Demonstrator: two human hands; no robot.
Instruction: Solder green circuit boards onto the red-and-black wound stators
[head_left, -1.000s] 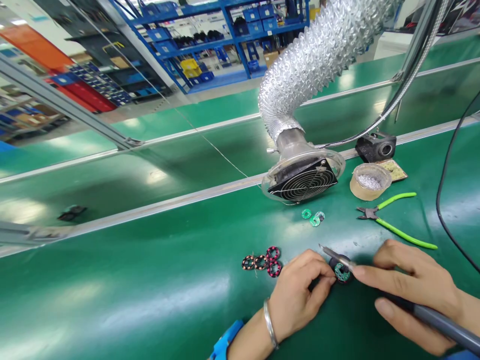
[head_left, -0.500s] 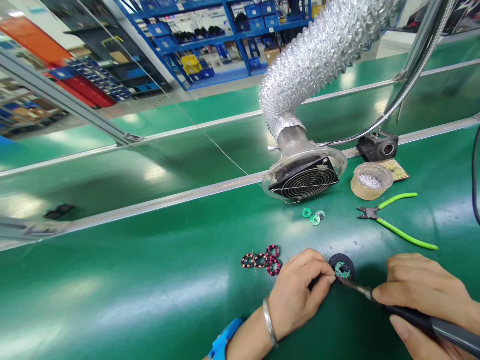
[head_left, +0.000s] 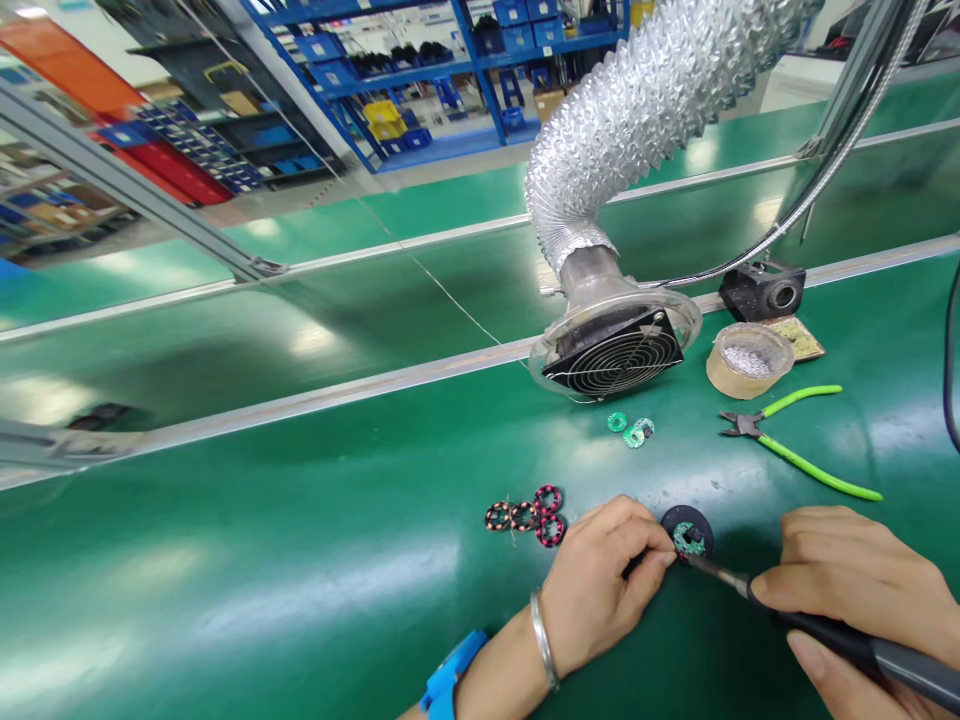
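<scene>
My right hand (head_left: 855,590) is wrapped round a soldering iron (head_left: 832,632), whose metal tip reaches the lower edge of a small round green circuit board (head_left: 689,540). The board lies on a black disc (head_left: 703,520) on the bench. My left hand (head_left: 607,575) is closed in a pinch at the disc's left edge, close to the iron's tip. What its fingertips hold is too small to make out. To its left lie several ring-shaped wound coils (head_left: 523,516), some copper-coloured, some red and black. Beyond the hands are a few loose round boards (head_left: 634,437).
Green-handled cutters (head_left: 817,470) lie open on the green bench (head_left: 262,570). Behind them stand a round tub (head_left: 739,375) of silvery bits, a yellowish sponge tray (head_left: 799,338) and a black iron holder (head_left: 765,292). A fume-extractor hood (head_left: 619,360) on a foil duct hangs low over the bench.
The camera's view has shifted very slightly. Both hands, the soldering iron and the board keep nearly the same positions relative to each other.
</scene>
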